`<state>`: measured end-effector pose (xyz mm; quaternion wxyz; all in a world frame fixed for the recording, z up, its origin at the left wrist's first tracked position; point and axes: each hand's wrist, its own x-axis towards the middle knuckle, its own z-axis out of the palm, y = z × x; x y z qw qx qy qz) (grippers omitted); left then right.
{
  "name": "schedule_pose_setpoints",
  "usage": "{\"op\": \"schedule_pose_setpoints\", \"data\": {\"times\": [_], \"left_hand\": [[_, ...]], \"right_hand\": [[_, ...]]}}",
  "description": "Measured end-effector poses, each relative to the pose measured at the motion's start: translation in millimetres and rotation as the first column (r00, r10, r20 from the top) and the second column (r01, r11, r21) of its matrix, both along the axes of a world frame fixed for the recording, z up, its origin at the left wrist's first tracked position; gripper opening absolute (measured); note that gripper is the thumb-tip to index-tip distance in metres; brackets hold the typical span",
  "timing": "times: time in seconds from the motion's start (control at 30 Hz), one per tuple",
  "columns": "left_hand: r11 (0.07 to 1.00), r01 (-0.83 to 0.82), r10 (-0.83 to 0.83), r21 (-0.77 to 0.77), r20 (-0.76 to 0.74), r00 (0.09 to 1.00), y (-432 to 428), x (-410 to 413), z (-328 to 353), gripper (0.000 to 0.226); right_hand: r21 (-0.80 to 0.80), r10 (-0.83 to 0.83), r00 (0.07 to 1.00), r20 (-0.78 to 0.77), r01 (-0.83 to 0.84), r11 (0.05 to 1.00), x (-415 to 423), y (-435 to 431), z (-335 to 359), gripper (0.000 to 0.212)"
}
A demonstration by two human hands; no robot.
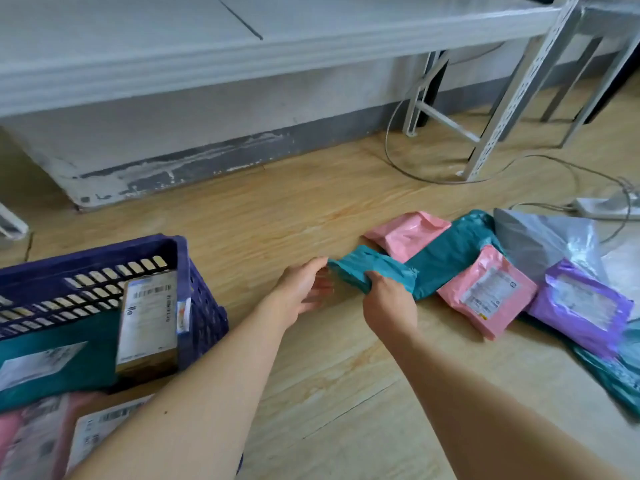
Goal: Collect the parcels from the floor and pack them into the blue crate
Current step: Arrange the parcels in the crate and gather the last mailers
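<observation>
My right hand [388, 303] pinches the teal parcel [374, 268] mid-edge; my left hand [304, 289] hangs slack beside its end. It looks soft, light, floppy. I'd support both ends toward the crate [187, 265].

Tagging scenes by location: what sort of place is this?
Probably a small parcel-sorting or stockroom area: mailer bags with shipping labels lie on the wood floor, a blue crate holds labelled parcels, and slotted metal shelving stands nearby.
</observation>
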<state>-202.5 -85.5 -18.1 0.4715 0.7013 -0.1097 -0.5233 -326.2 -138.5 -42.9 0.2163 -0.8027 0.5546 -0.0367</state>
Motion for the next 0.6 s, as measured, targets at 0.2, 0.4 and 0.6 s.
{"op": "schedule_pose_setpoints", "data": {"times": [0.2, 0.4, 0.6], "left_hand": [[1.0, -0.008, 0.009, -0.025, 0.061, 0.998, 49, 1, 53, 0.026], [0.999, -0.044, 0.048, -0.029, 0.132, 0.99, 95, 0, 107, 0.024], [0.986, -0.164, 0.162, 0.009, 0.095, 0.982, 145, 2, 119, 0.028]], "right_hand": [[-0.101, -0.088, 0.986, 0.144, 0.103, 0.99, -5, 25, 84, 0.037], [0.001, -0.277, 0.895, 0.35, 0.296, 0.955, -14, 66, 154, 0.034], [0.177, -0.435, 0.667, 0.605, 0.421, 0.89, -14, 105, 183, 0.033]]}}
